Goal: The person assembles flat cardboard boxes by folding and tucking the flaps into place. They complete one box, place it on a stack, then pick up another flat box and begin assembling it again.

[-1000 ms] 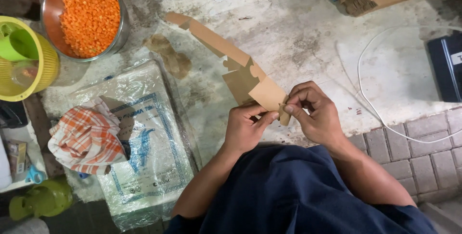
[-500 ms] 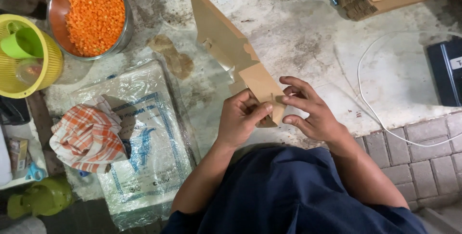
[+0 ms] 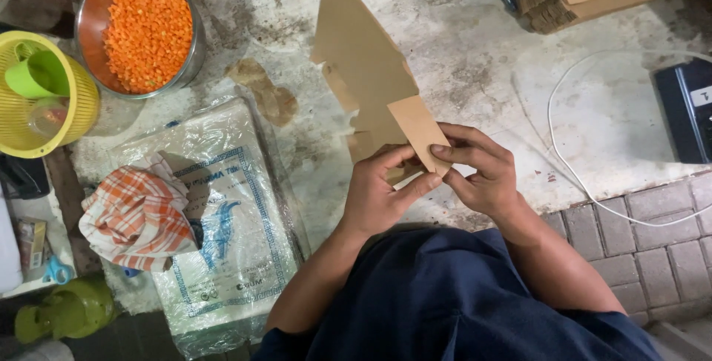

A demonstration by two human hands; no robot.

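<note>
Cardboard (image 3: 368,71), a flat brown box blank at centre frame, is pinched at its near flap by left hand (image 3: 378,194) and right hand (image 3: 482,172), fingers closed on it, one flap bent, the rest apparently unfolded.

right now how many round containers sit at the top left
2: a steel bowl of orange bits, and a yellow basket left of it, touching it, holding a green cup. More may lie outside the frame.
</note>
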